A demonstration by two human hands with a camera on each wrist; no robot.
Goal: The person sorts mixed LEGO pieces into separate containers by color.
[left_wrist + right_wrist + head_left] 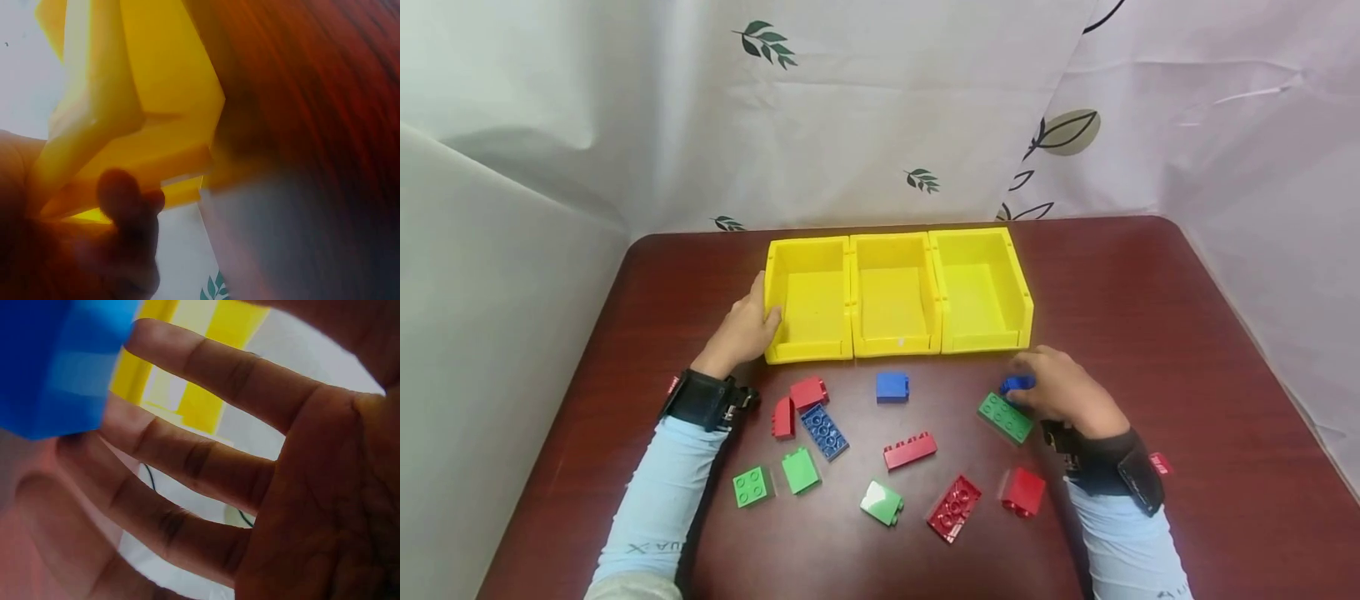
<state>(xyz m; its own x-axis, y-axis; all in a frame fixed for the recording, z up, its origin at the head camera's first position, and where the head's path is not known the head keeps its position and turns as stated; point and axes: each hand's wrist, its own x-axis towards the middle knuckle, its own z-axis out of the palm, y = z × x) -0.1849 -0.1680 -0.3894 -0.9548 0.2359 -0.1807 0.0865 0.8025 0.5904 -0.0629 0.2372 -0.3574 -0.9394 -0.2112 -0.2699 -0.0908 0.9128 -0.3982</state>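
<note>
My left hand [741,329] grips the left side wall of a yellow bin [808,350], thumb over the rim and fingers outside. In the left wrist view the thumb lies dark against the yellow wall [169,56]. My right hand [1067,390] pinches a blue brick [1017,384] between thumb and fingers in front of the right yellow bin [988,342]. In the right wrist view the fingertips touch the side of this blue brick [75,369]. Right beside it on the table is a long green brick [1005,417].
A middle yellow bin [898,344] joins the other two in a row. Scattered in front are a square blue brick [892,387], an upturned blue brick [824,432], several red bricks [910,451] and several green bricks [801,471]. White cloth [850,125] hangs behind the table.
</note>
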